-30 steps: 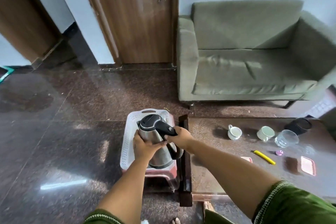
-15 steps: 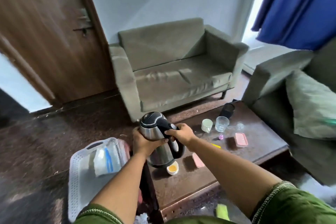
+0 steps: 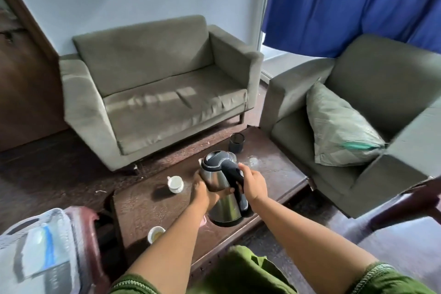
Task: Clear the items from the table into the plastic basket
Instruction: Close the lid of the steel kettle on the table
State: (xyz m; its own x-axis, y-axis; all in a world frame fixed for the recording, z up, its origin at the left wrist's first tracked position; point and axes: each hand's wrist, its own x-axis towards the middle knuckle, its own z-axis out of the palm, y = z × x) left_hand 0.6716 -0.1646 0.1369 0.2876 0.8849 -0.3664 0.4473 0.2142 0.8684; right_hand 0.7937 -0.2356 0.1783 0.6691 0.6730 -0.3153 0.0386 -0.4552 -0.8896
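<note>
Basket at far left beside dark table bearing cups; left hand cups steel kettle body, right hand grips its handle, above table; sofas, blue curtain behind

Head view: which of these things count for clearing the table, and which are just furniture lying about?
Job:
kettle, gripped by left hand and right hand
white cup
second cup
black mesh holder
plastic basket
table

Lying about:
sofa
armchair
pillow
curtain
</note>
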